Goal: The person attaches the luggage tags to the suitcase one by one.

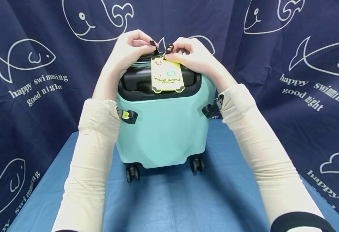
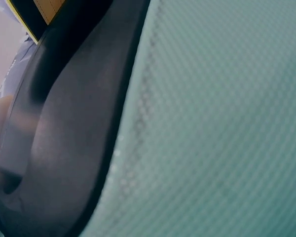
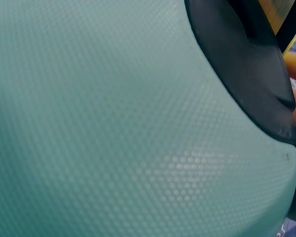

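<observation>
A mint-green suitcase stands upright with its black top handle facing me. A yellow luggage tag printed "Travel World" hangs over the front of the handle. Its black strap rises above the suitcase top. My left hand pinches one strap end between thumb and fingers, while my right hand pinches the buckle end just beside it. The textured shell fills most of the left wrist view. At the right wrist view's edge, fingers show past the black handle surround.
Black caster wheels rest on the blue tablecloth. A dark blue curtain with white fish and whale drawings hangs behind and at both sides. Black wrist-camera mounts sit close to the suitcase shell.
</observation>
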